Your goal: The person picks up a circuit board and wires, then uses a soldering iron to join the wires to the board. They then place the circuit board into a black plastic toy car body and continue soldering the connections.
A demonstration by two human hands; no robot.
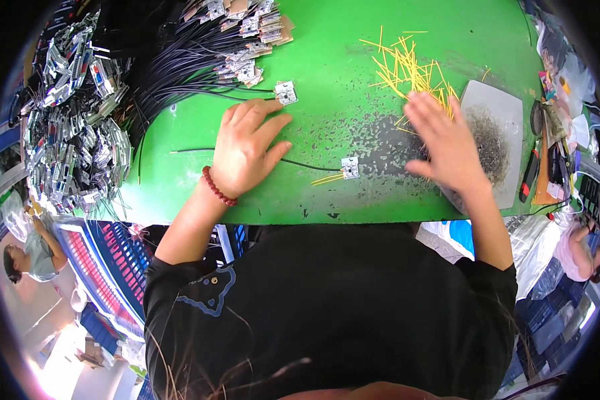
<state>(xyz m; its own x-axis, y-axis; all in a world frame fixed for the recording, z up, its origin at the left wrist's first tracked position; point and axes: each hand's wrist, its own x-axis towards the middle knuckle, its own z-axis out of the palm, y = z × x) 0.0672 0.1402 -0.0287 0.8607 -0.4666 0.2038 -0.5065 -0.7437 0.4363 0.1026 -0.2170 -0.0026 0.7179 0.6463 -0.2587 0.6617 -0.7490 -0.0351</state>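
Observation:
My left hand (247, 147), with a red bead bracelet at the wrist, lies over the green table with its fingers apart. One fingertip reaches the left edge of a small white circuit board (285, 93) on a black cable. Below and to the right, another white circuit board (350, 167) lies flat, with two yellow wires (327, 179) at its lower left. Its black cable runs left and passes behind my left hand. My right hand (450, 143) is slightly blurred, fingers stretched out, at the near end of a loose pile of thin yellow wires (413, 70). I see nothing held in it.
A grey tray (507, 107) with dark debris sits beside my right hand. Tools with red-black handles (530, 175) lie at the right edge. Black cables with boards (247, 67) fill the back left, next to a heap of metallic parts (80, 140). Two people are in the background.

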